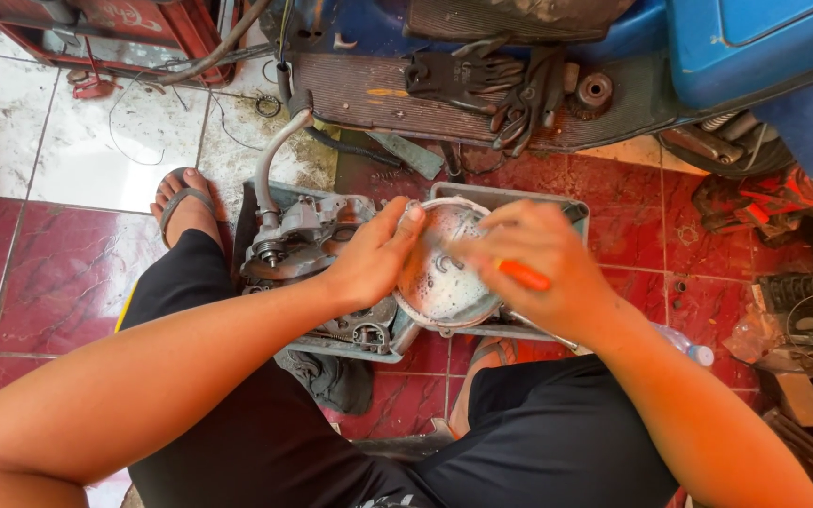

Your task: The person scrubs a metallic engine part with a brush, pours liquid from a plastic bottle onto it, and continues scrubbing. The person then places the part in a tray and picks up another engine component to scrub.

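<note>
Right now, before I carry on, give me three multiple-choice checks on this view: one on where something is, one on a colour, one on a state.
1. Where do the black gloves lie?
A. On the ribbed footboard of the blue scooter
B. In the grey tray
C. On the person's knee

2. What colour is the tool handle in the right hand?
A. Green
B. Orange
C. White

3. How is the round metal cover held?
A. It lies untouched on the floor
B. It hangs from a hook
C. The left hand grips its rim over the grey tray

Answers:
1. A, the gloves rest on the footboard above the tray.
2. B, an orange handle shows between the right fingers.
3. C, the left fingers curl over the cover's edge while the right hand works on its wet face.
</note>
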